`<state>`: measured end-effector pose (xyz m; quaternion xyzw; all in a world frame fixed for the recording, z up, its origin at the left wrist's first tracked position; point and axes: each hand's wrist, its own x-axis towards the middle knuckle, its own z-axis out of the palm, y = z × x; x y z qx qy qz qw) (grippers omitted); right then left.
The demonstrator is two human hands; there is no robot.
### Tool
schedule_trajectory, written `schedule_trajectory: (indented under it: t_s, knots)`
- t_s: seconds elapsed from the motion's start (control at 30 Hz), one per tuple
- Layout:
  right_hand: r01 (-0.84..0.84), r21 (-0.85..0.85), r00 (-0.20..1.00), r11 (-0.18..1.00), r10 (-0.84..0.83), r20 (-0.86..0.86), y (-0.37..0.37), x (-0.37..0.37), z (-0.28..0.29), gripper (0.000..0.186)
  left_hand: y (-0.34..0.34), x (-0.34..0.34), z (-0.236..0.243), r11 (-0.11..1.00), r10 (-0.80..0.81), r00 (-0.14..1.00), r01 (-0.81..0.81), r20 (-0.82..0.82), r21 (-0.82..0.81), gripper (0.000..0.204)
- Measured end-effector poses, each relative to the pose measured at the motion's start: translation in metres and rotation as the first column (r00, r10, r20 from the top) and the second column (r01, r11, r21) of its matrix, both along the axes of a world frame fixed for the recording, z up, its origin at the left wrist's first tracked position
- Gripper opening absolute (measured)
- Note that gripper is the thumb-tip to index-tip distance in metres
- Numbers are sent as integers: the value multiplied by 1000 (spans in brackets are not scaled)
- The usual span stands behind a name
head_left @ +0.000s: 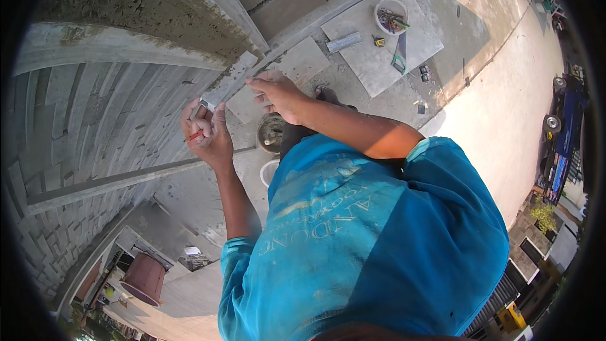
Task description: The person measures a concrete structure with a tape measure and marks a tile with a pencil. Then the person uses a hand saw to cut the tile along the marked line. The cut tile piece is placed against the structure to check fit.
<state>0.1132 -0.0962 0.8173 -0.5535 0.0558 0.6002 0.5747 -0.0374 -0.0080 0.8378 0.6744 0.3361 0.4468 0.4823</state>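
Observation:
My left hand (209,137) is raised against the wall, its thumb and fingers pinching the lower end of a narrow grey stone strip (226,83). A thin red pencil-like stick (194,135) is tucked between fingers of the same hand. Just right of the strip is my right hand (276,93), fingers apart and slightly bent, with nothing visible in it. Both hands are dusted with pale powder. Alongside runs the wall's facing of stacked grey strips (113,113), with wet mortar (145,9) spread on a panel beyond it.
Below my hands stands a bucket of mortar (270,132) beside a white bucket (267,173). On a large tile (372,72) at the far right are a tool pail (391,15), a green-handled saw (399,57) and a yellow tape measure (379,41). A ledge (120,182) juts from the wall.

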Motion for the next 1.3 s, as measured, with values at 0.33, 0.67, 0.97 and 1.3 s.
schedule_trajectory:
  t_s: [0.33, 0.67, 0.97, 1.3]
  knots:
    - [6, -422, 886, 907, 191, 423, -171, 58, -175, 27, 18, 20, -232, 942, 162, 925, -249, -344, -226, 37]
    - [460, -830, 797, 315, 266, 542, -436, 81, -208, 23, 46, -104, -359, 973, 76, 414, -229, -907, -23, 30]
    - [317, -565, 945, 762, -206, 253, -460, 187, -178, 40, -34, -20, -336, 867, -100, 521, -372, -848, -331, 42]
    - [221, -650, 650, 727, 388, 654, -572, 307, -172, 81, -261, 240, -222, 676, -524, 725, 35, -446, -736, 47]
